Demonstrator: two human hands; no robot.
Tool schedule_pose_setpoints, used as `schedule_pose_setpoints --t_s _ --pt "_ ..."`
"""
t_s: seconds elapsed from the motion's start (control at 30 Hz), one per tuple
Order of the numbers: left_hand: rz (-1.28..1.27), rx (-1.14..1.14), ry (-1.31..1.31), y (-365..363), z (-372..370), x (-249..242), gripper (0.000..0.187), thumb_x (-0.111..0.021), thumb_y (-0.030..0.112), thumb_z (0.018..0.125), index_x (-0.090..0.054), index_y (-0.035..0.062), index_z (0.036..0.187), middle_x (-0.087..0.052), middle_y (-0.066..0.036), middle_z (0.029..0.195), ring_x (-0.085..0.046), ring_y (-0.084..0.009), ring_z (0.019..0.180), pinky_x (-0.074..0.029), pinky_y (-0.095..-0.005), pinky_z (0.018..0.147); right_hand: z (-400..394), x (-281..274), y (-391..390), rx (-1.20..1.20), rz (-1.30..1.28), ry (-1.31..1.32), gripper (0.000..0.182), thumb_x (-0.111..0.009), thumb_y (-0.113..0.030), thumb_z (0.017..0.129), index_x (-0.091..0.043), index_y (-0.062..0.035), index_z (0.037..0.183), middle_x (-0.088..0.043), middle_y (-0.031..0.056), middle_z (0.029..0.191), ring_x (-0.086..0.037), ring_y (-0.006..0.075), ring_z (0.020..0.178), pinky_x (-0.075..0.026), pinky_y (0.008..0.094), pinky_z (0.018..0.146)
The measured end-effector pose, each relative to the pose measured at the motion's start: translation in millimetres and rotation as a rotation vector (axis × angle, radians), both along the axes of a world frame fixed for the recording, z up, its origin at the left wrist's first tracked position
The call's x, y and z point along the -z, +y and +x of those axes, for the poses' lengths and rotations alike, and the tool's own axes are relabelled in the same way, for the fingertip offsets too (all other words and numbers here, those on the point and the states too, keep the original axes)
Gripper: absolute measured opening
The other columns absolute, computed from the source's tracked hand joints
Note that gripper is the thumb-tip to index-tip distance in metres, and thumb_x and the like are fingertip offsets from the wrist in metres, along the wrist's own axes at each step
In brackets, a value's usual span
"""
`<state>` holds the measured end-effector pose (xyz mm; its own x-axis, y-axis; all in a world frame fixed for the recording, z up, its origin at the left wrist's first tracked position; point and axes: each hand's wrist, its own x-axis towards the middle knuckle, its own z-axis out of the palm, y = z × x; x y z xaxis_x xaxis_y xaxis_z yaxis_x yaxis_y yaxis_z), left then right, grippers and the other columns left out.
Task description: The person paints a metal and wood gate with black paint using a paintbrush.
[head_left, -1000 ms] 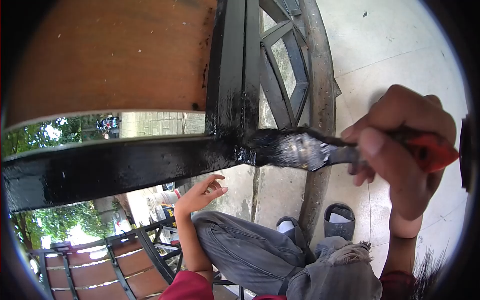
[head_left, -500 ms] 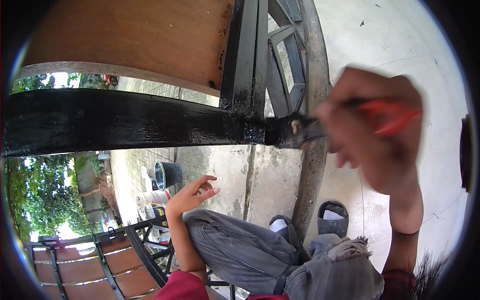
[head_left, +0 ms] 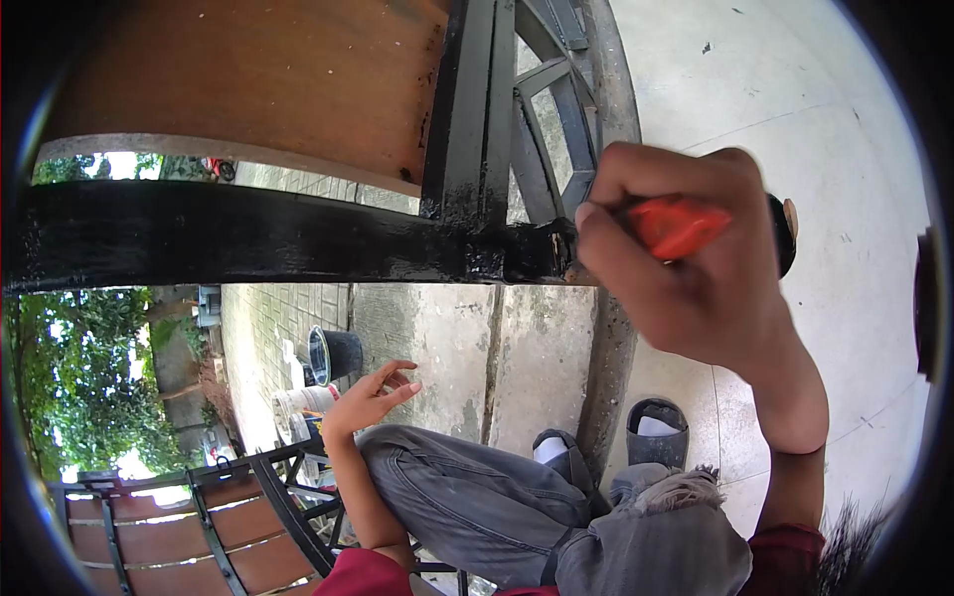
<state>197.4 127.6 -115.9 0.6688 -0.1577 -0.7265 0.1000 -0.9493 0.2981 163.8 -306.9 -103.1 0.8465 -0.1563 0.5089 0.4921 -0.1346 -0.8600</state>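
My right hand (head_left: 696, 268) is closed around the red handle (head_left: 678, 226) of a paintbrush, held at the right end of a black metal bar (head_left: 248, 236). The bristles are mostly hidden by my fingers and the bar's end. Glossy, wet-looking black paint covers the bar and the joint where a grey-black upright (head_left: 475, 119) meets it. Over my knee, my left hand (head_left: 373, 399) hangs with its fingers loosely bent and apart, holding nothing and away from the bar.
A brown wooden panel (head_left: 248, 70) lies beyond the bar. A dark bucket (head_left: 336, 355) and a white pail (head_left: 298, 409) stand on the paving to the left. Another slatted metal-framed piece (head_left: 179, 526) is at lower left. A dark round object (head_left: 783, 236) shows partly behind my right hand.
My right hand has moved left with the paintbrush, closer along the bar's end. The view has shifted slightly; my left hand keeps nearly the same pose.
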Motion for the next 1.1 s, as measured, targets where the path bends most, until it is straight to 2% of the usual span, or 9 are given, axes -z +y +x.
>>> schedule_pose_setpoints --t_s 0.03,0.07,0.27,0.3,0.5,0.6,0.7,1.03,1.1 --pt "0.016 0.002 -0.005 0.3 0.8 0.5 0.047 -0.067 0.035 0.096 -0.056 0.0083 0.133 -0.064 -0.006 0.102 -0.059 -0.0128 0.089 -0.048 -0.0283 0.083 2.3 5.2 -1.2 0.02 -0.209 -0.114 0.018 -0.055 -0.003 0.089 -0.061 -0.0007 0.073 -0.055 0.0017 0.052 -0.054 0.0061 0.041 -0.037 0.0187 0.035" --pt "0.016 0.004 -0.006 -1.2 1.7 0.1 0.047 -0.067 0.035 0.096 -0.056 0.0083 0.133 -0.064 -0.006 0.102 -0.059 -0.0128 0.089 -0.048 -0.0283 0.083 -7.0 -7.3 -4.0 0.002 -0.115 0.116 0.017 -0.055 -0.004 0.09 -0.062 0.0006 0.075 -0.056 0.0027 0.053 -0.055 0.0072 0.041 -0.038 0.0201 0.035" --pt "0.016 -0.024 0.03 -2.7 2.4 -0.5 0.047 -0.067 0.035 0.096 -0.056 0.0077 0.132 -0.064 -0.005 0.103 -0.058 -0.0129 0.091 -0.048 -0.0283 0.084 -20.2 24.3 -1.4 0.194 0.548 0.124 0.023 -0.055 -0.009 0.096 -0.062 0.003 0.077 -0.056 0.0038 0.053 -0.055 0.0102 0.04 -0.037 0.0208 0.035" --pt "0.001 -0.016 0.029 -0.2 2.4 1.2 0.047 -0.066 0.035 0.096 -0.056 0.0076 0.133 -0.064 -0.005 0.103 -0.058 -0.0129 0.091 -0.048 -0.0285 0.084 -24.8 39.4 5.3 0.196 0.614 0.041 0.026 -0.055 -0.011 0.098 -0.061 0.006 0.079 -0.059 0.0093 0.054 -0.057 0.0135 0.039 -0.038 0.0229 0.033" --pt "0.014 -0.019 0.067 1.0 8.2 10.5 0.046 -0.066 0.034 0.097 -0.055 0.0071 0.133 -0.064 -0.004 0.102 -0.058 -0.0123 0.092 -0.047 -0.0288 0.084 -50.7 81.2 65.3 0.241 1.182 0.369 0.027 -0.053 -0.019 0.093 -0.055 0.0049 0.08 -0.061 0.0171 0.062 -0.054 0.0233 0.033 -0.041 0.0303 0.028" --pt "0.02 -0.01 0.077 -2.9 15.5 14.9 0.046 -0.065 0.034 0.097 -0.055 0.0067 0.133 -0.063 -0.004 0.102 -0.057 -0.0121 0.092 -0.047 -0.0288 0.083 -57.6 92.7 52.2 0.06 1.144 0.421 0.026 -0.053 -0.019 0.092 -0.055 0.0051 0.083 -0.061 0.018 0.063 -0.055 0.0251 0.034 -0.041 0.0325 0.027" --pt "0.031 -0.007 0.076 -6.1 18.5 15.1 0.047 -0.065 0.035 0.097 -0.055 0.0066 0.133 -0.063 -0.004 0.102 -0.057 -0.0121 0.091 -0.047 -0.0286 0.084 -51.6 88.8 38.4 0.144 1.289 0.417 0.028 -0.055 -0.018 0.091 -0.058 0.0079 0.081 -0.059 0.0191 0.057 -0.057 0.0258 0.036 -0.041 0.0322 0.03" --pt "0.0 0.005 0.064 -6.5 21.6 22.7 0.048 -0.068 0.035 0.096 -0.056 0.0054 0.131 -0.065 -0.005 0.098 -0.059 -0.0125 0.088 -0.049 -0.028 0.08 -45.8 93.1 -4.2 -0.094 0.931 0.19 0.019 -0.057 -0.006 0.093 -0.063 0.0099 0.084 -0.065 0.0187 0.065 -0.066 0.0212 0.048 -0.049 0.027 0.039" --pt "0.006 0.006 0.065 -7.9 23.0 23.1 0.048 -0.068 0.035 0.096 -0.056 0.0048 0.131 -0.065 -0.005 0.097 -0.059 -0.0122 0.088 -0.049 -0.0278 0.081 -43.2 98.1 -16.9 -0.078 0.56 -0.016 0.012 -0.062 0.001 0.089 -0.067 0.0118 0.09 -0.067 0.0181 0.066 -0.069 0.021 0.053 -0.051 0.0256 0.043"
